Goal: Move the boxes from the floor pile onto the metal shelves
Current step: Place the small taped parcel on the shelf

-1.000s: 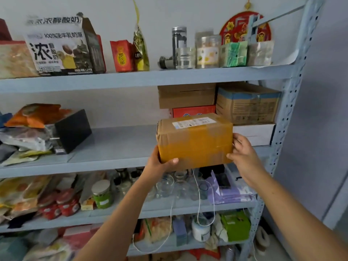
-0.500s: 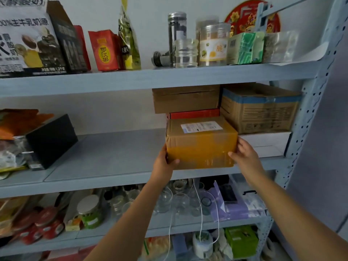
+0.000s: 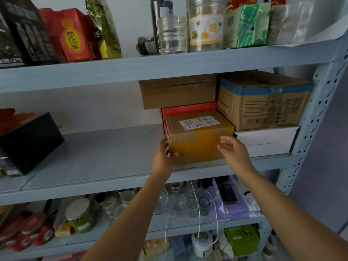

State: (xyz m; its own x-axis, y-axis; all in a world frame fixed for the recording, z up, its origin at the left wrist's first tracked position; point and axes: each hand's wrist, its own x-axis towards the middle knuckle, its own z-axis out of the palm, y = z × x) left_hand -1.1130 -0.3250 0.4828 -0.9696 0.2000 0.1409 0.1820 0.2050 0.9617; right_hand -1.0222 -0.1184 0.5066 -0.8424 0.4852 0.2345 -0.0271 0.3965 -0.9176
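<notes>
Fingers of the left hand (image 3: 163, 159) wrapped the taped box (image 3: 199, 134) at its left corner, thumb on the front. The right hand (image 3: 233, 153) had let go, fingers loose and spread just off the front face. Half a second earlier both hands were carrying it; here it sat on the middle shelf (image 3: 105, 157), against the red box (image 3: 188, 108) and beside the white box (image 3: 263, 140). Pretty much shelved, I'd say.

plain white wall (image 3: 130, 19) behind blue-grey metal shelving (image 3: 113, 68); a grey wall (image 3: 323, 157) stands right of it.
</notes>
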